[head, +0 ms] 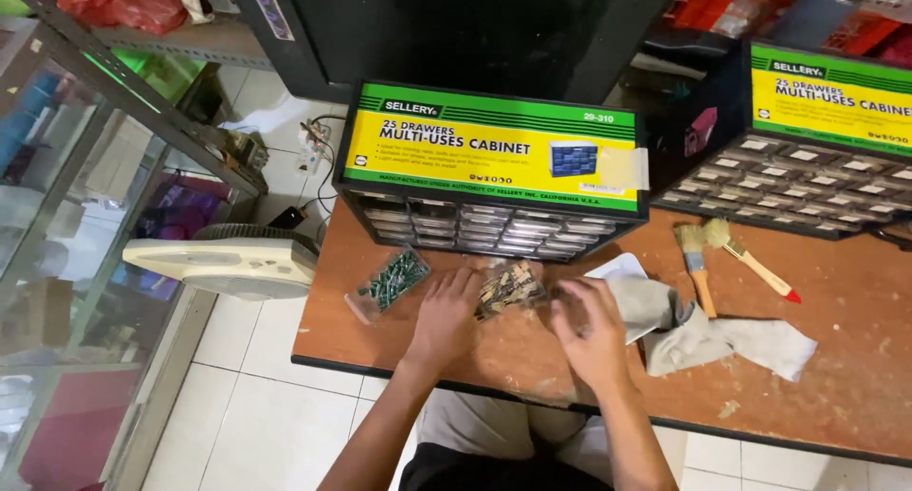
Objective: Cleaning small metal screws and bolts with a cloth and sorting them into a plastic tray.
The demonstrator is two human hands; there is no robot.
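Hands over brown worn wooden tabletop (836,358), both palm-down. Left hand (445,312) has its fingers spread, fingertips touching the near-left edge of a clear plastic bag of tan small components (509,287). Right hand (591,331) sits just right of that bag; it's blurred, so I cannot tell whether it pinches the bag or only rests beside it. Bag lies between the hands, slightly ahead of both, long axis running left-near to right-far. Left hand is nearer. Second clear plastic bag of green small components (391,280) lies left of the left hand, apart. Black multi-drawer cabinet with yellow-green top label (494,168) beyond the fingertips. Grey crumpled cloth (703,337) right of the right hand.
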